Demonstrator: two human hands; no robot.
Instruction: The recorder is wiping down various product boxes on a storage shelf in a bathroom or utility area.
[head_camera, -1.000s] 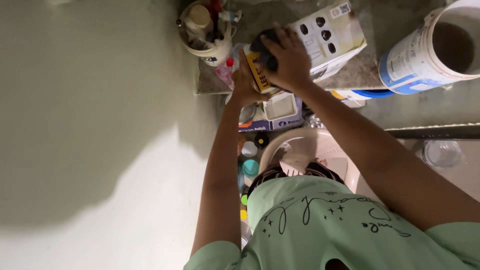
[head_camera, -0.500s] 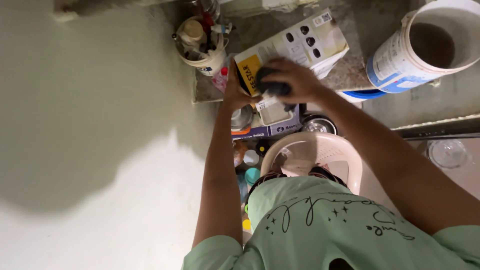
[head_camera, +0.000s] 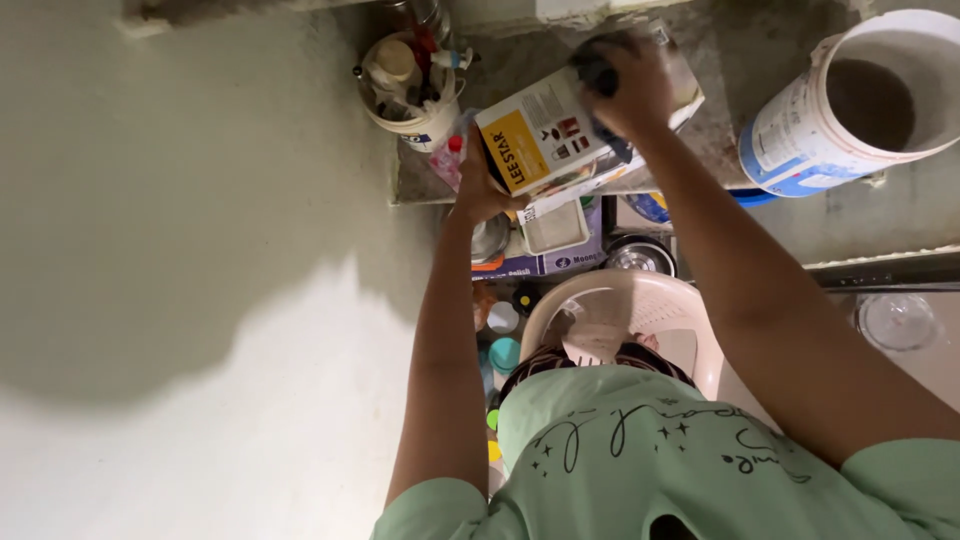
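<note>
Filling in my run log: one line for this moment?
left hand: grips box edge | right hand: on box top, holding dark object | large bucket at right

Both bare arms are reaching toward the top of the frame, the left hand (head_camera: 478, 190) gripping just left of centre with its forearm running straight, while the right hand (head_camera: 632, 85) is closing higher, upper centre, its arm slanting from the lower right

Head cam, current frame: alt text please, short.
Seen from above, a person in a green shirt grips a white and yellow cardboard box on a stone shelf, left hand at its lower end, right hand on top holding a dark object. A large white bucket stands to the right, a small tub of bottles to the left.
</note>
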